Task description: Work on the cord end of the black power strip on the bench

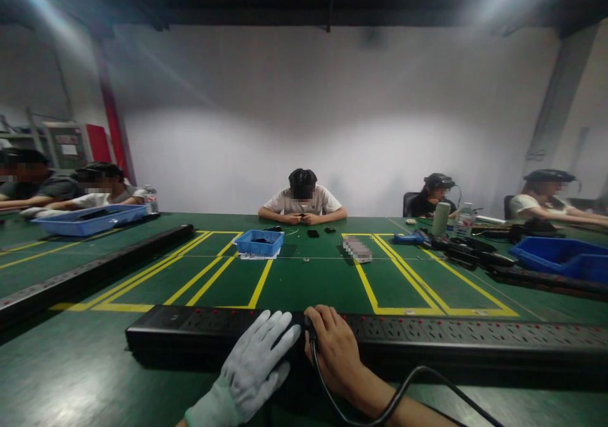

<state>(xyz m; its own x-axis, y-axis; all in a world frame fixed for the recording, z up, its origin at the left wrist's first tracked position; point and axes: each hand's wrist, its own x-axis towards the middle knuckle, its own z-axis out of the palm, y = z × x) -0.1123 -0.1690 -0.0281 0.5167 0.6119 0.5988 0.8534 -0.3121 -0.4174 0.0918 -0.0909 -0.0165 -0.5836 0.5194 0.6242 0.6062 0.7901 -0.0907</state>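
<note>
A long black power strip [437, 338] with rows of sockets and small red switches lies across the green table in front of me. My left hand [260, 357], in a pale grey-white glove, rests flat on it with the fingers stretched out. Bare and just to its right, my right hand [335, 351] has its fingers wrapped around a black plug [310, 327] at the strip's top. The plug is mostly covered by those fingers. From it a black cable [327, 392] loops down over my right forearm and off to the lower right.
Yellow tape lines mark the green table [313, 287]. Beyond stand a small blue bin [260, 243] and a person [303, 202] with both hands together. At right are a blue tray [565, 256] and a green bottle [441, 219]; at left, another power strip [104, 265] and tray [92, 220].
</note>
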